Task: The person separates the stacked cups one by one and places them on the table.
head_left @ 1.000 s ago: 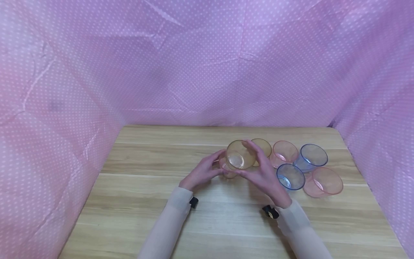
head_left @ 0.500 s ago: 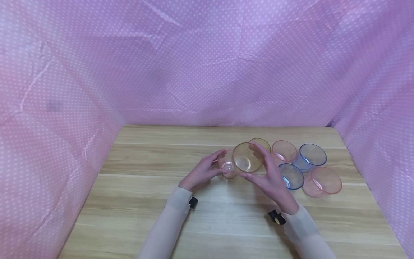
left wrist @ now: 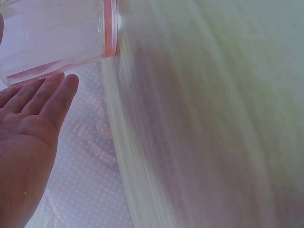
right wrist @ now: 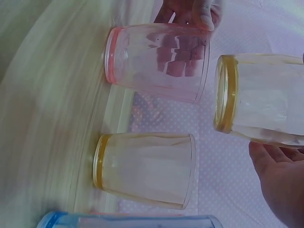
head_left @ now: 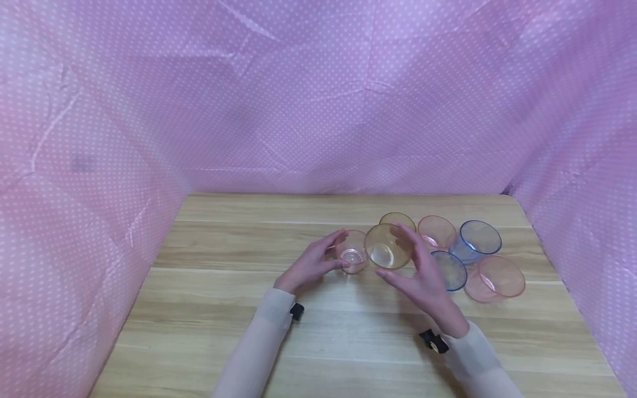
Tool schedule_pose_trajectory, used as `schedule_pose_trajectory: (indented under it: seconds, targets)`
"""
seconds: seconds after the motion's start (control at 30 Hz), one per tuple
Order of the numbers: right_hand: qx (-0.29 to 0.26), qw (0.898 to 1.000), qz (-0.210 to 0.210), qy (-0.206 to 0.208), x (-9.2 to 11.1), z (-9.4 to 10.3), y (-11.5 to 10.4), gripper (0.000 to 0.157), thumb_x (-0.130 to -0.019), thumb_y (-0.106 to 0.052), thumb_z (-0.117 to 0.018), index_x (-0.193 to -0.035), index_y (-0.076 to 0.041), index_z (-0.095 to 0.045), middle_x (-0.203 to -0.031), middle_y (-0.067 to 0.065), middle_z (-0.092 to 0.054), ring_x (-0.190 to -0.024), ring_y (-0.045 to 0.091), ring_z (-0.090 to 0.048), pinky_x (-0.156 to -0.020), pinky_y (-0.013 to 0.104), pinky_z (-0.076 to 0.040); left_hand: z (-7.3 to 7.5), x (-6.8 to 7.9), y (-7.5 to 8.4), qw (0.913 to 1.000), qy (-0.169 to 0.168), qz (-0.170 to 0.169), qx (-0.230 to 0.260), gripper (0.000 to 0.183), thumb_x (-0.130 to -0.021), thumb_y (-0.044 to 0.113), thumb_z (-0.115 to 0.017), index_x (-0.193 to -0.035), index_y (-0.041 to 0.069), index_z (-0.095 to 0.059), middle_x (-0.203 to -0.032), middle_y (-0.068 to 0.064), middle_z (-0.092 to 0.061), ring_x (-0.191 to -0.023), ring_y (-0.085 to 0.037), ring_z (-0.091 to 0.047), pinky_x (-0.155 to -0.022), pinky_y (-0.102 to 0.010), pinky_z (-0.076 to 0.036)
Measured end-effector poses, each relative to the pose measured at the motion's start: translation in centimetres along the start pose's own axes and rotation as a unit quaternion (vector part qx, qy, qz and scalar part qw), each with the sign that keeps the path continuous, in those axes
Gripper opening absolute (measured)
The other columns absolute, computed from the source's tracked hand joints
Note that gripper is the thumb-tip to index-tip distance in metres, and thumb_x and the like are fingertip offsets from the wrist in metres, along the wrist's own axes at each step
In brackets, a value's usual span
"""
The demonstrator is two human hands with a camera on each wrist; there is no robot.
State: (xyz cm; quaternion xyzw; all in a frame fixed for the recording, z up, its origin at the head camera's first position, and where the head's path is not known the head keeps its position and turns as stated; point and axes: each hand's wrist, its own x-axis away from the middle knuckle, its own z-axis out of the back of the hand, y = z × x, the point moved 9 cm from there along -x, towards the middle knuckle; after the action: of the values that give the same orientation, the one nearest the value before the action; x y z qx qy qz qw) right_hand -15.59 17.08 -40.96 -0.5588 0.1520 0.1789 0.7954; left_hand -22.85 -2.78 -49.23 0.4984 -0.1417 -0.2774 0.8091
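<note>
My left hand (head_left: 312,265) holds a clear pink cup (head_left: 351,257) upright on the wooden table, fingers and thumb on opposite sides of it. In the left wrist view that pink cup (left wrist: 57,38) shows a darker pink band at its base. A clear yellow cup (head_left: 388,251) is in my right hand (head_left: 425,282), gripped between thumb and fingers. The right wrist view has this yellow cup (right wrist: 268,97) raised off the table, its base higher than that of the pink cup (right wrist: 159,61). Behind it, a second yellow cup (right wrist: 145,168) stands on the table, partly hidden in the head view.
To the right of my right hand stand several more cups: a pink cup (head_left: 437,232), a blue cup (head_left: 478,243), a nearer blue cup (head_left: 453,271) partly behind the hand, and a pink cup (head_left: 497,279). Pink dotted cloth (head_left: 298,110) surrounds the wooden table (head_left: 224,249).
My right hand has carried the yellow cup to the right and slightly nearer, away from its overlap with the pink cup. The left hand stays on the pink cup.
</note>
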Motion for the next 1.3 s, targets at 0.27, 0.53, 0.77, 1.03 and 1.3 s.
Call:
schedule_pose_trajectory:
  seconds: [0.27, 0.53, 0.77, 1.03, 1.3]
  targets:
    - [-0.007, 1.0, -0.025, -0.008, 0.9, 0.6, 0.9, 0.098, -0.072, 0.012, -0.088, -0.155, -0.004, -0.039, -0.148, 0.022, -0.052, -0.134, 0.035, -0.051, -0.116, 0.017, -0.037, -0.1, 0.0, -0.1, 1.0, -0.003, 0.0, 0.008, 0.081, -0.093, 0.023, -0.079, -0.161, 0.01, -0.036, -0.16, -0.01, -0.045, -0.142, -0.029, -0.049, -0.12, -0.037, -0.04]
    - [0.015, 1.0, -0.027, -0.004, 1.8, 1.3, 1.1, 0.099, -0.071, 0.011, -0.089, -0.155, 0.001, -0.037, -0.147, 0.023, -0.053, -0.135, 0.026, -0.051, -0.116, 0.015, -0.036, -0.1, 0.1, -0.1, 0.9999, 0.001, 0.0, 0.015, 0.08, -0.093, 0.022, -0.079, -0.161, 0.011, -0.037, -0.16, -0.01, -0.045, -0.141, -0.031, -0.05, -0.12, -0.041, -0.04]
    - [0.008, 1.0, -0.017, -0.002, 2.4, 1.6, 1.5, 0.103, -0.067, 0.016, -0.089, -0.154, 0.004, -0.035, -0.143, 0.028, -0.054, -0.134, 0.009, -0.052, -0.115, 0.015, -0.038, -0.1, 0.1, -0.2, 0.9999, -0.001, 0.004, 0.009, 0.081, -0.093, 0.023, -0.079, -0.161, 0.011, -0.036, -0.16, -0.01, -0.045, -0.141, -0.03, -0.05, -0.12, -0.038, -0.04]
    - [0.051, 0.998, -0.001, -0.033, 2.8, 1.3, 2.2, 0.107, -0.064, 0.011, -0.093, -0.153, 0.005, -0.034, -0.139, 0.027, -0.058, -0.132, 0.021, -0.056, -0.113, 0.014, -0.04, 0.0, 0.2, 0.1, 1.0, -0.001, 0.003, 0.003, 0.08, -0.094, 0.022, -0.078, -0.161, 0.01, -0.036, -0.159, -0.011, -0.045, -0.141, -0.03, -0.05, -0.12, -0.038, -0.039]
    - [0.157, 0.987, 0.021, -0.029, 3.1, 1.0, 1.7, 0.105, -0.062, -0.007, -0.096, -0.149, 0.009, -0.039, -0.135, 0.025, -0.061, -0.121, 0.045, -0.06, -0.111, 0.004, -0.029, 0.0, 0.2, 0.2, 1.0, 0.0, 0.001, -0.004, 0.08, -0.094, 0.021, -0.078, -0.161, 0.01, -0.036, -0.159, -0.011, -0.046, -0.14, -0.031, -0.051, -0.12, -0.038, -0.04]
